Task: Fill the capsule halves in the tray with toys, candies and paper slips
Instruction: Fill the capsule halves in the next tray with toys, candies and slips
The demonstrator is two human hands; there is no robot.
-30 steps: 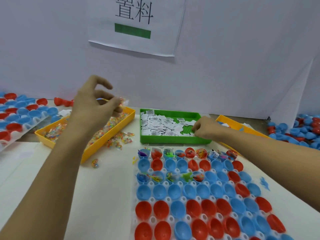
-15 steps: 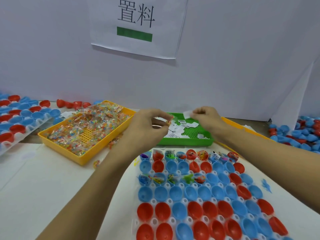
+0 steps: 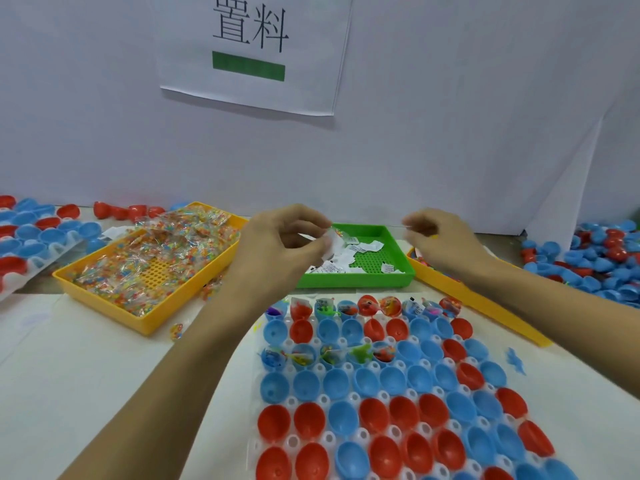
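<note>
My left hand (image 3: pixel 287 244) hovers over the near left corner of the green tray (image 3: pixel 353 280) and pinches a white paper slip (image 3: pixel 334 241) together with a small candy packet. My right hand (image 3: pixel 441 239) hangs over the tray's right edge. Its fingers are curled and the fingertips are blurred, so any contents are unclear. Below both hands lies the white capsule tray (image 3: pixel 384 396), holding red and blue capsule halves (image 3: pixel 308 384). The far row (image 3: pixel 367 304) and part of the third row (image 3: pixel 301 356) hold toys and packets.
A yellow tray of candy packets (image 3: pixel 104 296) stands at the left. Another yellow tray (image 3: pixel 478 299) lies partly hidden behind my right arm. Loose capsule halves (image 3: pixel 602 265) are piled at the far right, and a second capsule tray (image 3: pixel 27 244) is at the far left. A candy packet (image 3: pixel 176 330) lies on the table.
My left hand came from the candy tray to the green tray with a packet. The paper slip passed from my right hand to my left. My right hand drew back to the right.
</note>
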